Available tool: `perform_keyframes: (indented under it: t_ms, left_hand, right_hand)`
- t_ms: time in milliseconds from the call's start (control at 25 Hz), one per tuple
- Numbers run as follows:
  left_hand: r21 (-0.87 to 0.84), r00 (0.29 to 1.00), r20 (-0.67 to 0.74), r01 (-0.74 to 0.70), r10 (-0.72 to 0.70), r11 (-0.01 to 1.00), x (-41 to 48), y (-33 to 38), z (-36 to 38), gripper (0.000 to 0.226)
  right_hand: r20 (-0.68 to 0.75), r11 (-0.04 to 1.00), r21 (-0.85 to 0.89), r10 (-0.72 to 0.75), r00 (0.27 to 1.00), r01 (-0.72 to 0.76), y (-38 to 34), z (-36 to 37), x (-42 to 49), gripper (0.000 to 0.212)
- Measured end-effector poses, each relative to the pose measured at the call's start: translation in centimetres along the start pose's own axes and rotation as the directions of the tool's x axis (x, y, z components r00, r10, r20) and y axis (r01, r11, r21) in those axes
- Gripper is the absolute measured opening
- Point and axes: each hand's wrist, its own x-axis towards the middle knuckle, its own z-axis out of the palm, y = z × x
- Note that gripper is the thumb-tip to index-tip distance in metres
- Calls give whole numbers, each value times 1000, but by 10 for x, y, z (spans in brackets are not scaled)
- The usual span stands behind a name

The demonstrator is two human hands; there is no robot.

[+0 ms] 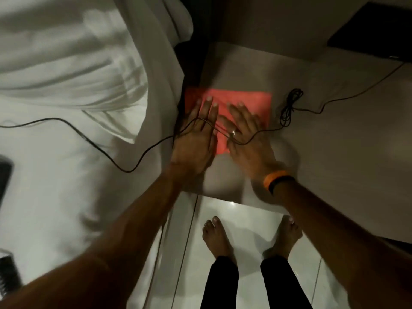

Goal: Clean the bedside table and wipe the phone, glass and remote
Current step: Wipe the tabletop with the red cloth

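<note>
A red cloth (247, 101) lies spread flat on the grey bedside table (245, 68). My left hand (196, 139) rests palm down on the cloth's left part, fingers stretched out. My right hand (247, 134) presses flat on the cloth beside it, with a ring on one finger and an orange band at the wrist. A thin black cable (107, 152) runs across the backs of both hands. No phone, glass or remote shows on the table top.
The cable's coiled part (289, 108) lies on the table right of the cloth and trails off right. A white bed (66, 97) with rumpled sheets fills the left; dark objects (5, 181) sit at its left edge. A dark item (374, 32) is top right. Bare feet stand on glossy floor tiles (245, 221).
</note>
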Motion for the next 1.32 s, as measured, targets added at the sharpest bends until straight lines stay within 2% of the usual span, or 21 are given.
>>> perform_keyframes:
  t_ms: [120, 240, 400, 480, 560, 640, 720, 800, 880, 960, 1040, 1120, 1240, 1320]
  left_hand:
    - [-20, 999, 6, -39, 40, 999, 80, 1, -14, 60]
    - [122, 997, 65, -57, 50, 991, 138, 21, -20, 60]
    - [211, 989, 53, -147, 139, 966, 132, 62, -7, 60]
    - [163, 985, 1, -170, 172, 972, 93, 73, 7, 57]
    - [111, 979, -61, -187, 195, 976, 34, 81, 26, 55]
    - [121, 983, -64, -163, 171, 979, -33, 91, 48, 58]
    - [155, 994, 28, -113, 110, 981, -94, 104, 64, 83]
    - [153, 981, 182, -101, 73, 983, -132, 122, 75, 108]
    - [147, 971, 227, -107, 71, 983, -138, 140, 80, 113]
    - [144, 981, 157, -134, 111, 980, -108, 153, 77, 101]
    - [154, 989, 63, -141, 133, 978, -49, 167, 71, 86]
    - [151, 996, 19, -90, 88, 984, 24, 183, 62, 78]
    - [164, 1000, -3, 18, -18, 986, 109, 200, 49, 78]
    - [172, 999, 17, 29, -33, 985, 137, 207, 46, 82]
  right_hand:
    - [-15, 994, 62, 89, 996, -88, 40, -20, 61, 61]
    - [13, 980, 29, 195, 981, -196, 83, -33, 83, 61]
    - [69, 968, 98, 224, 972, -230, 116, -48, 52, 64]
    - [75, 974, 145, 165, 983, -174, 113, -47, 12, 64]
    - [69, 991, 127, 31, 997, -40, 103, -37, -39, 59]
    - [58, 988, 128, -93, 994, 85, 94, -22, -95, 50]
    - [62, 975, 141, -179, 982, 169, 84, -5, -150, 49]
    - [91, 964, 108, -252, 963, 242, 82, 3, -196, 56]
    - [111, 952, 102, -298, 948, 287, 97, 2, -212, 56]
    - [88, 959, 130, -265, 960, 252, 123, -4, -194, 49]
    - [32, 982, 78, -174, 984, 171, 155, -15, -153, 45]
    - [28, 996, -5, -89, 996, 89, 193, -26, -104, 52]
    - [85, 998, -52, -40, 996, 44, 244, -50, -33, 62]
    - [142, 997, -29, -63, 988, 68, 266, -62, -11, 66]
